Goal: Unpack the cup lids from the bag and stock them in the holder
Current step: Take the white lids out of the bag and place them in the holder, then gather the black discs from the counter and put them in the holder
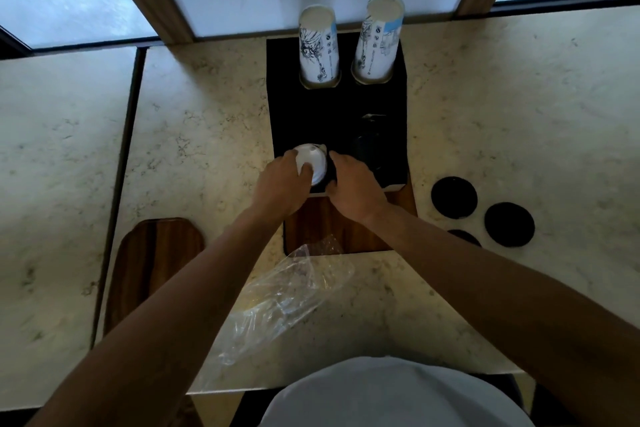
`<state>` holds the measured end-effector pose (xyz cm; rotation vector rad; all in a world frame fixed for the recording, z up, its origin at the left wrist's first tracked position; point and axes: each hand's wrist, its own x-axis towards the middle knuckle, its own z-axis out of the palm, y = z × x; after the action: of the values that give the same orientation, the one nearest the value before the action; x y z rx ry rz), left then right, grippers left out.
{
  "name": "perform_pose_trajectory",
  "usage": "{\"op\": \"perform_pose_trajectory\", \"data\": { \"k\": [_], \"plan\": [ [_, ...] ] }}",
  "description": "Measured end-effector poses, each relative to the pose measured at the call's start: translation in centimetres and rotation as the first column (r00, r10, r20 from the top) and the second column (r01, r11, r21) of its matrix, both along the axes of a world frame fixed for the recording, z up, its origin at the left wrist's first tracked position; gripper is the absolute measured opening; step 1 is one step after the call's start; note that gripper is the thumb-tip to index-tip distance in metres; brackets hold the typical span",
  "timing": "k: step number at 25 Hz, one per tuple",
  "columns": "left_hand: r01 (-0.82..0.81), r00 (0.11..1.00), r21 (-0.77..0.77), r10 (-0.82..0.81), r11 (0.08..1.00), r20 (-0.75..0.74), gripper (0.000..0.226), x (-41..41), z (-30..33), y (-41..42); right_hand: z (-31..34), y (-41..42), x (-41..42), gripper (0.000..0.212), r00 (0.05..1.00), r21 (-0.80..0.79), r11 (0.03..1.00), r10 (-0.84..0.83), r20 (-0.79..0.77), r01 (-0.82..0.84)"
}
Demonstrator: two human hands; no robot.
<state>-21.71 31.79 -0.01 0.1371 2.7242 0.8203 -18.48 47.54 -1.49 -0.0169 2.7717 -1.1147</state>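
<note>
White lids (311, 163) held at holder (337, 114), front-left slot.
Stack gripped by left hand (282, 184); right hand (353, 187) curled beside it, grip cannot be told.

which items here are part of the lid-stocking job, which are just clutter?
Job:
- white cup lids, left hand on them
- black holder, right hand at its lid slot
- clear plastic bag on the counter

Lying about:
- two stacks of paper cups
- black round coasters
- wooden board

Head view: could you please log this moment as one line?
left hand grips white lids | right hand at holder | bag on counter
</note>
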Motion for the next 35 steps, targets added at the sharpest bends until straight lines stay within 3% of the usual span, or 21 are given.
{"op": "perform_pose_trajectory", "data": {
  "k": [6, 8, 12, 18, 21, 23, 26, 31, 35],
  "plan": [
    [0.030, 0.996, 0.018, -0.029, 0.999, -0.090, 0.042, 3.2, 0.2, 1.2, 0.2, 2.1, 3.0, 0.035, 0.991, -0.018, 0.992, -0.128, -0.027, 0.128],
    [0.065, 0.997, 0.045, -0.062, 0.997, -0.056, 0.036, 4.4, 0.3, 2.5, -0.3, 4.2, 4.5, 0.026, 0.985, 0.004, 0.985, -0.172, -0.022, 0.172],
    [0.280, 0.960, 0.054, -0.279, 0.959, -0.026, 0.023, 6.5, -0.3, 5.5, -1.4, 8.6, 8.7, 0.020, 0.961, 0.141, 0.951, -0.272, -0.043, 0.275],
    [0.157, 0.935, 0.185, -0.206, 0.970, 0.287, 0.021, 9.2, -1.5, 11.0, -3.4, 15.0, 15.3, 0.036, 0.853, 0.430, 0.785, -0.518, 0.059, 0.446],
    [-0.012, 0.888, 0.292, -0.124, 0.956, 0.443, 0.008, 10.3, -1.7, 12.8, -4.4, 16.0, 17.4, 0.061, 0.838, 0.461, 0.797, -0.515, 0.180, 0.391],
    [-0.120, 0.843, 0.343, -0.087, 0.932, 0.530, 0.009, 11.2, -2.2, 13.6, -5.2, 16.0, 18.0, 0.070, 0.839, 0.444, 0.819, -0.495, 0.225, 0.364],
    [-0.123, 0.837, 0.331, -0.081, 0.936, 0.541, 0.010, 12.0, -3.0, 14.2, -6.0, 16.0, 18.1, 0.071, 0.840, 0.400, 0.832, -0.495, 0.222, 0.385],
    [-0.249, 0.752, 0.389, -0.076, 0.887, 0.655, 0.022, 13.4, -3.3, 14.8, -5.6, 14.9, 18.6, 0.080, 0.826, 0.235, 0.818, -0.556, 0.094, 0.525],
    [-0.488, 0.596, 0.457, -0.098, 0.743, 0.797, 0.025, 14.5, -2.4, 14.8, -4.7, 12.6, 19.8, 0.098, 0.875, 0.002, 0.882, -0.468, 0.126, 0.471]
  ]
}}
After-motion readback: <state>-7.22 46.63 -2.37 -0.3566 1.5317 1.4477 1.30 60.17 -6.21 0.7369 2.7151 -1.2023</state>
